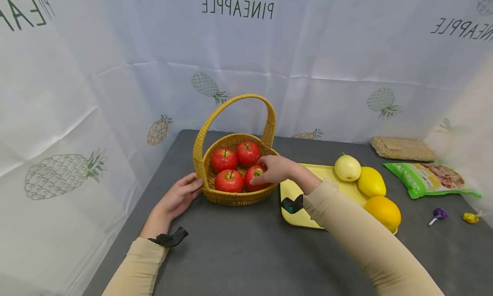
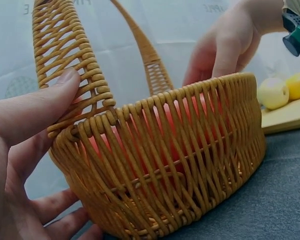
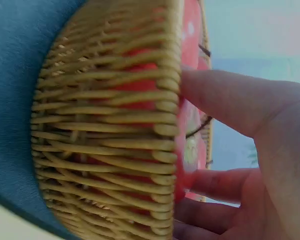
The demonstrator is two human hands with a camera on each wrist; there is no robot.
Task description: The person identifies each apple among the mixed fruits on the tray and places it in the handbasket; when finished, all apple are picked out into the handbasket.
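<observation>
A yellow wicker basket (image 1: 236, 199) with a tall arched handle stands on the grey table and holds several red apples. My left hand (image 1: 180, 197) grips its left side; in the left wrist view the thumb lies on the handle's foot and the fingers spread along the woven wall. Inside the right end of the basket, my right hand (image 1: 275, 168) holds a red apple (image 1: 252, 174) between thumb and fingers. The right wrist view shows thumb and fingers on opposite sides of this apple's stem (image 3: 200, 127). The other apples (image 1: 229, 181) sit to its left and behind.
Right of the basket, partly under my right forearm, lies a yellow tray (image 1: 300, 219) with a pale round pear (image 1: 347, 167), a yellow mango-like fruit (image 1: 372, 181) and an orange (image 1: 383, 213). Farther right are a green packet (image 1: 431, 179), a brown slab (image 1: 402, 149) and two wrapped lollipops (image 1: 440, 213).
</observation>
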